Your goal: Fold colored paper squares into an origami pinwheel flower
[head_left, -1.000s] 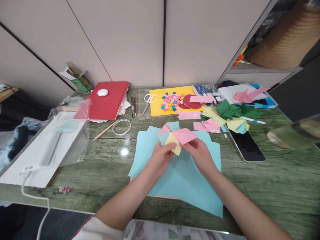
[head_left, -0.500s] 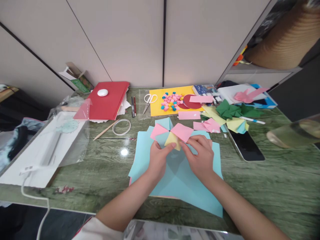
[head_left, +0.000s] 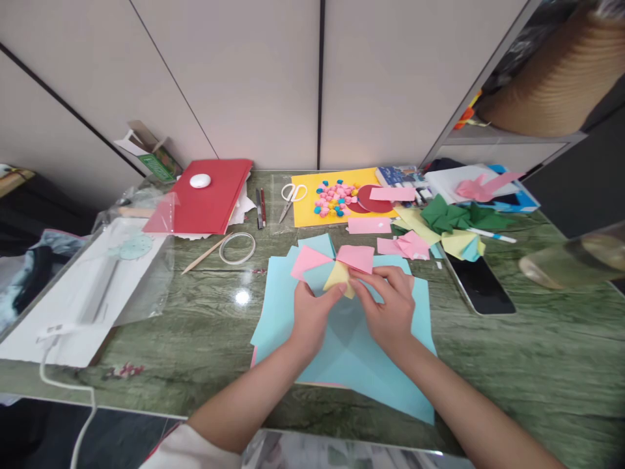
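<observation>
Both hands hold a folded paper pinwheel with pink, light blue and yellow flaps. My left hand grips its lower left part, the thumb pressed on the yellow flap. From the right, my right hand pinches the pinwheel's edge beside the yellow flap, thumb and forefinger close together. The fingers behind the paper are hidden. Under the hands lies a stack of light blue paper sheets, with a pink edge peeking out at the left.
Behind are white-handled scissors, a yellow sheet with crumpled paper balls, and folded green paper. To the right lie a phone and a clear bottle. A tape roll and red folder are left.
The pinwheel has turned and tilted slightly in my hands, its right pink flap now flatter. Both hands stay in nearly the same place, still holding it.
</observation>
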